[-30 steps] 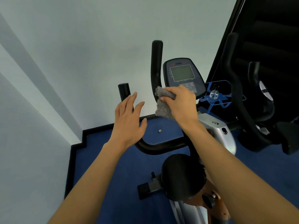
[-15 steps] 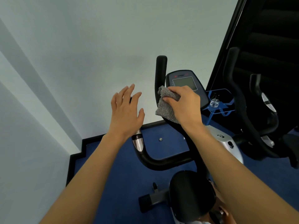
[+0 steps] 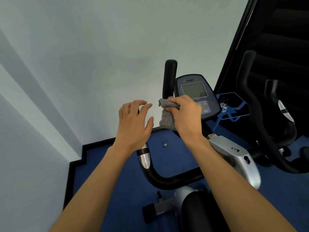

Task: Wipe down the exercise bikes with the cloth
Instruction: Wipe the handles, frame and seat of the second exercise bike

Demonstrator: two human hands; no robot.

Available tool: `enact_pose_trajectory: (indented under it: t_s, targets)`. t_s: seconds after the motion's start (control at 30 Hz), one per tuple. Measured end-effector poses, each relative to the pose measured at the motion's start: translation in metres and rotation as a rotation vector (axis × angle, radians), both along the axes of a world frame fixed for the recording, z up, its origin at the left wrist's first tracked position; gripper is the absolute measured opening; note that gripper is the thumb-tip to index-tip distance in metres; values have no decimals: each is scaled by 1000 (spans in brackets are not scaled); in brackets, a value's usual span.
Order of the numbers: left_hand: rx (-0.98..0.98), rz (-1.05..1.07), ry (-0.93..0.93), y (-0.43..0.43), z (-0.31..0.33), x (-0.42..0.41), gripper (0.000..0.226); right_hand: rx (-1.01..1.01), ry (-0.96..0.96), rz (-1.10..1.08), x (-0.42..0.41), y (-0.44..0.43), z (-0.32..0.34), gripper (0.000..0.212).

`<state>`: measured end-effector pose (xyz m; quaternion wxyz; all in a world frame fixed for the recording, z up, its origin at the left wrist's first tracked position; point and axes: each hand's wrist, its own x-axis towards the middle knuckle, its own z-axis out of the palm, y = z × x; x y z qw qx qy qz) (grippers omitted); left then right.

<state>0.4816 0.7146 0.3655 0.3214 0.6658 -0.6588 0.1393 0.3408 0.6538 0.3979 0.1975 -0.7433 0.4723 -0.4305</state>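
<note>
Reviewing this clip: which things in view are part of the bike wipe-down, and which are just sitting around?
Part of the job:
- grey cloth, gripped in the right hand
- left hand, open, over the near bike's handlebar
- console of that bike
- second bike to the right

Just lying about:
- blue rack
- small round object on the blue floor

bare forearms, no sleeves, hands [image 3: 133, 121] unadorned

Left hand [image 3: 133, 124] fingers curled, drawn closer to cloth [image 3: 166, 117]; right hand [image 3: 185, 114] lowered slightly.
</note>
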Motion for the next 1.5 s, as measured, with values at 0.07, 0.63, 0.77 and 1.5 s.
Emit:
enact_pose_trajectory:
  t_s: [0.07, 0.63, 0.77, 1.5]
  targets:
    - [8, 0, -6, 0, 0, 1, 44, -7, -31, -7, 4, -5, 2, 17]
    - [22, 18, -23, 0, 0, 0, 45, -143, -111, -1, 5, -12, 0, 18]
    - [21, 27, -19, -1, 0, 1, 45, -189, -100, 5, 7, -17, 2, 20]
    - [133, 75, -65, 2, 3, 0, 48, -323, -174, 0, 31, -49, 98, 17]
